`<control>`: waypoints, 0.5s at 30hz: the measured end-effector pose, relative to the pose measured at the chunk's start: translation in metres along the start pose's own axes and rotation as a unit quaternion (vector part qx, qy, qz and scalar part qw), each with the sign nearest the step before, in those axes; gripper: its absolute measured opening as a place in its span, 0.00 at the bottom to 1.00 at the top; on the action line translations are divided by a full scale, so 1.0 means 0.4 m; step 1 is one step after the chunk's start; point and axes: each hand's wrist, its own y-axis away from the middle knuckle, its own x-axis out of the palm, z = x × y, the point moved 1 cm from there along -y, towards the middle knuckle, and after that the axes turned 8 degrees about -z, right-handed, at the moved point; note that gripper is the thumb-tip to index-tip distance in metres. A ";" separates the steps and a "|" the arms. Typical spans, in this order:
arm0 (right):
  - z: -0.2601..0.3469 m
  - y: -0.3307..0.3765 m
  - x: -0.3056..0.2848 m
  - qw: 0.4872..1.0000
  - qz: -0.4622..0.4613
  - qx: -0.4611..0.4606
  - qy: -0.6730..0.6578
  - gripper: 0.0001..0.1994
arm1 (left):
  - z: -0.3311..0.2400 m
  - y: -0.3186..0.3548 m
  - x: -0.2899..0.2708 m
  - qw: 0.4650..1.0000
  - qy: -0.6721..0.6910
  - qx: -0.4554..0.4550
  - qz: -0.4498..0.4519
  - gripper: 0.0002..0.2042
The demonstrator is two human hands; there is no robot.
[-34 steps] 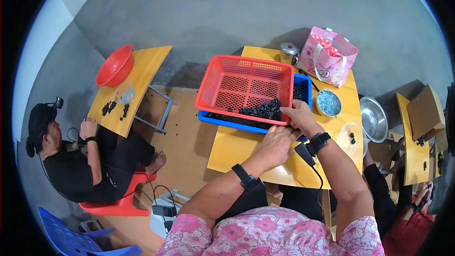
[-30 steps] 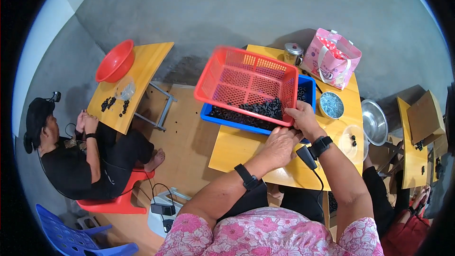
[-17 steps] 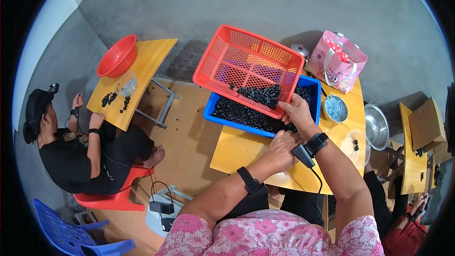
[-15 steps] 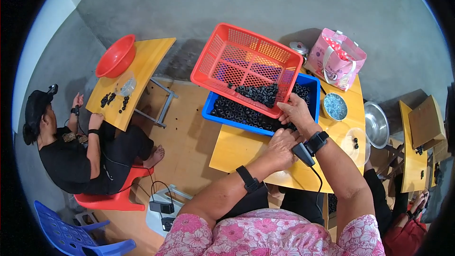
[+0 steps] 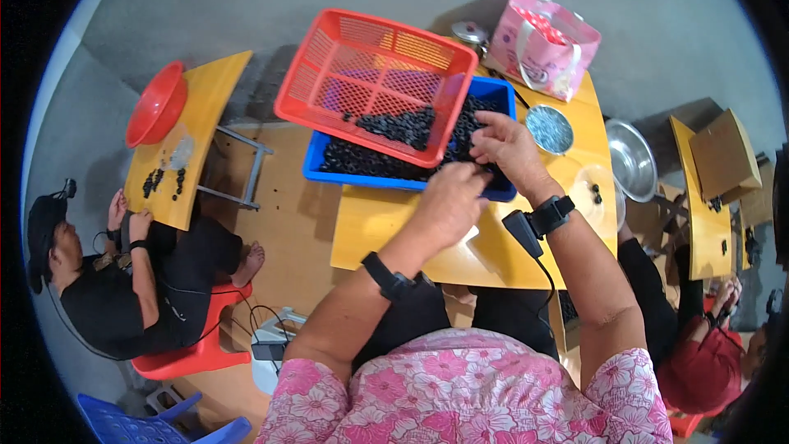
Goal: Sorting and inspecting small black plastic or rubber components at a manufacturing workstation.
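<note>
"Location of the black rings (image 5: 400,128)?"
"A heap lies in the red basket (image 5: 329,128), toward its near right corner; the basket sits askew over the blue bin (image 5: 362,178), which holds many more."
"State of completion?"
"Judged partway: neither container is cleared."
"The hands?"
"Left hand (image 5: 449,204): fingers curled narrow, by the bin's near edge; contents not determinable. Right hand (image 5: 511,150): fingers bent, thumb slightly apart, over the bin's right end; whether it holds a ring, cannot tell."

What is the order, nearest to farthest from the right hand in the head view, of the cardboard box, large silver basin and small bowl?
1. Small bowl: just right of the right hand.
2. Large silver basin: right, past the middle table.
3. Cardboard box: far right.
</note>
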 end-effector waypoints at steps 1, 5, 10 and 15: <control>0.017 0.028 -0.018 1.000 -0.025 -0.010 -0.002 0.20 | -0.003 0.003 -0.008 1.000 0.001 -0.007 -0.009 0.17; 0.006 0.114 -0.113 0.993 -0.116 -0.030 -0.015 0.15 | 0.026 -0.018 0.008 0.999 -0.017 -0.036 0.027 0.15; -0.012 0.256 -0.168 0.988 -0.147 -0.039 0.014 0.11 | 0.054 -0.063 0.056 0.994 -0.034 -0.067 0.077 0.15; -0.042 0.367 -0.208 0.987 -0.154 -0.044 0.019 0.11 | 0.041 -0.116 0.072 0.987 -0.102 -0.085 0.091 0.18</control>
